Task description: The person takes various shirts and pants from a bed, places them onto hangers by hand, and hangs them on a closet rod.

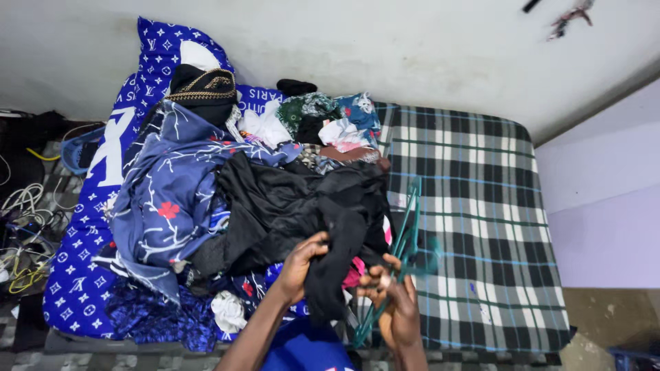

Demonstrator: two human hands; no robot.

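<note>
My left hand (300,264) grips a fold of a black garment (295,206) that lies spread over a pile of clothes on the bed. My right hand (395,302) is closed around a bunch of teal plastic hangers (410,233), which stick up and away over the plaid blanket. The black cloth hangs down between both hands. A bit of pink fabric (355,270) shows just beside my right hand.
A blue floral garment (165,199) and a heap of mixed clothes (323,120) cover the bed's left and far side. A checked blanket (474,206) covers the right half. A blue patterned sheet (82,275) lies at the left, with cables (24,233) on the floor beyond it.
</note>
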